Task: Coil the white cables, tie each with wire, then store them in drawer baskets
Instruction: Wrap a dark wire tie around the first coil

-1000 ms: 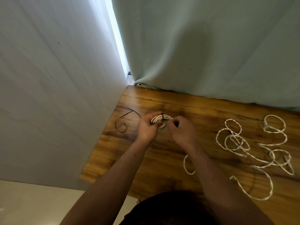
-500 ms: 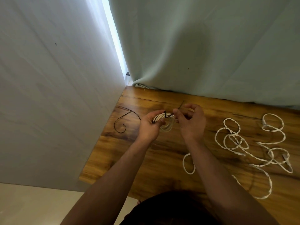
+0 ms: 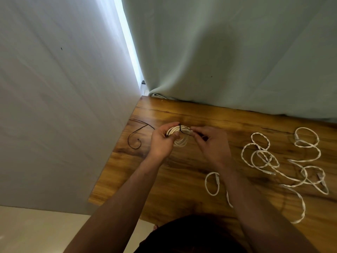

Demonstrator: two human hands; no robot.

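On the brown wood-grain table (image 3: 182, 179) loose white cables (image 3: 263, 156) sprawl at the right, farther in the left hand (image 3: 160, 143) fingers grip a coiled white cable (image 3: 180, 143) just above the table while the right hand (image 3: 213, 147) fingers pinch the thin black wire (image 3: 180, 127) crossing it, with a pale green curtain (image 3: 228, 52) behind.

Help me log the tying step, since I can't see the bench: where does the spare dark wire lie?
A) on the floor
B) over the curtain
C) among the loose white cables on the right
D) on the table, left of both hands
D: the spare dark wire curls on the table, just left of the left hand, which grips the coiled cable.
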